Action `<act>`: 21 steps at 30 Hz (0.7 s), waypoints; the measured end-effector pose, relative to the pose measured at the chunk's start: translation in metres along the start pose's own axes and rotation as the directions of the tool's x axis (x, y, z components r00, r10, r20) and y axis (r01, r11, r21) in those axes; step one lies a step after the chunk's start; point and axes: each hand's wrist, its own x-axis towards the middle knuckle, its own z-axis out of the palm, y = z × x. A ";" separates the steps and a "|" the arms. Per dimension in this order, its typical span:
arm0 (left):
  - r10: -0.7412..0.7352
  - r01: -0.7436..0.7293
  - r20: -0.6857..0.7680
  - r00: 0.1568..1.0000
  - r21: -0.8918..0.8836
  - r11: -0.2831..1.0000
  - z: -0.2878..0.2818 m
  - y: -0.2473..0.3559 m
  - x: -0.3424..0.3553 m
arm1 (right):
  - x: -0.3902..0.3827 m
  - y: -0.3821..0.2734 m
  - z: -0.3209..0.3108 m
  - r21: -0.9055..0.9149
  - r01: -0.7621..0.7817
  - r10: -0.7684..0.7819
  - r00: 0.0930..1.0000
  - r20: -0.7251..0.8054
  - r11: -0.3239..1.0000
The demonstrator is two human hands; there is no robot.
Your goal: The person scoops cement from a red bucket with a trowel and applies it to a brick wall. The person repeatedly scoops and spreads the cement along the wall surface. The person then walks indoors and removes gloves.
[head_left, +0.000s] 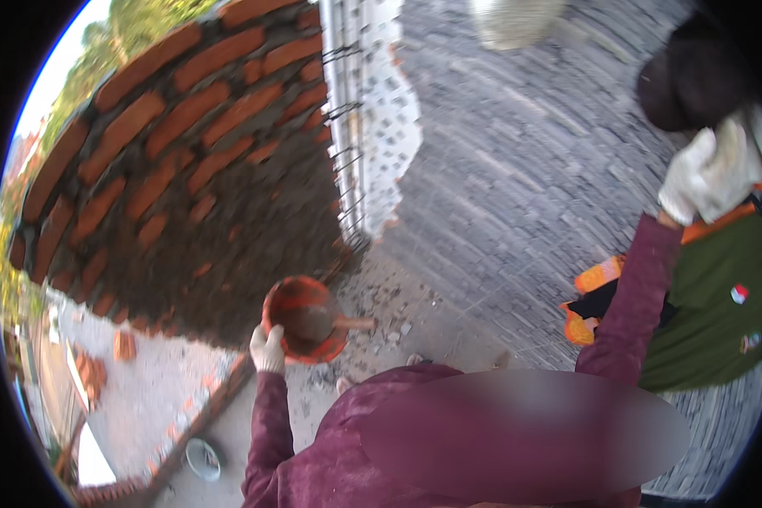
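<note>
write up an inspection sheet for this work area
Surface: grey floor, crumbs scattered on it
Job's things: orange bucket with grey-brown mix inside, wooden handle sticking out
Clutter: loose red bricks, pail
Hands: gloved left hand grips the bucket's edge; gloved right hand raised near a dark cap, grasp unclear
Cables: nothing seen
Surroundings: partly coated brick wall, grey patterned wall, green garment

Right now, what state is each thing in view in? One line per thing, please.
Orange bucket: open-topped, held, grey mortar inside; fill level unclear.
Left hand: gloved, grip closed on the bucket's rim.
Wooden handle: sticking out past the rim.
Right hand: gloved, raised; grip unclear.
Brick wall: partly coated with mortar.
Grey bucket: open-topped, contents unclear.
Loose bricks: heaped on the ground.
</note>
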 end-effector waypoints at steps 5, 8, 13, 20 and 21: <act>-0.138 0.138 0.031 0.990 -0.013 0.990 -0.036 0.034 -0.009 | -0.153 -0.263 -0.132 0.354 -0.835 -0.234 0.277 0.932 0.421; -0.007 0.011 0.064 0.998 -0.066 0.998 -0.028 0.061 -0.013 | -0.238 -0.377 -0.222 0.133 -0.790 -0.605 -0.336 0.721 0.598; -0.002 -0.010 0.180 0.984 0.066 0.998 -0.036 0.072 -0.016 | -0.252 -0.429 -0.265 0.166 -0.776 -0.643 -0.360 0.675 0.608; -0.012 -0.008 0.279 0.960 0.070 0.997 -0.024 0.074 -0.026 | -0.261 -0.446 -0.252 -0.547 -0.722 -0.826 -0.556 0.091 0.425; -0.044 0.029 0.283 0.958 0.057 0.998 -0.022 0.075 -0.032 | -0.269 -0.442 -0.263 -0.128 -0.904 -0.844 -0.427 0.325 0.408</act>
